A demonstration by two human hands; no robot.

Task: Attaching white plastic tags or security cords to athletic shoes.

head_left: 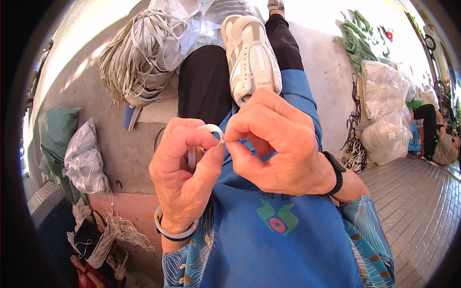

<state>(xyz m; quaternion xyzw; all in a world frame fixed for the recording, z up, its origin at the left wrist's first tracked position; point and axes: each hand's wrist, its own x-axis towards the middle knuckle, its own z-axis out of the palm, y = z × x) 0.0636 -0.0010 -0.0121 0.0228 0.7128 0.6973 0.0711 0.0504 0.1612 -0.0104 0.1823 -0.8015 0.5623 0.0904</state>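
Note:
Above my lap, my left hand and my right hand meet fingertip to fingertip. Both pinch a pale shoelace, which arches between them in a small loop; part of it passes behind my left fingers. The two thumbs press close together at the lace's crossing point. Just beyond my right hand, a white and beige sneaker rests between my legs, its eyelets showing no lace. A blue apron covers my lap.
A large bundle of pale laces lies at the far left, beside clear plastic bags. Stuffed plastic bags and green netting stand at the right. A green sack sits left. Other people sit at the lower left and far right.

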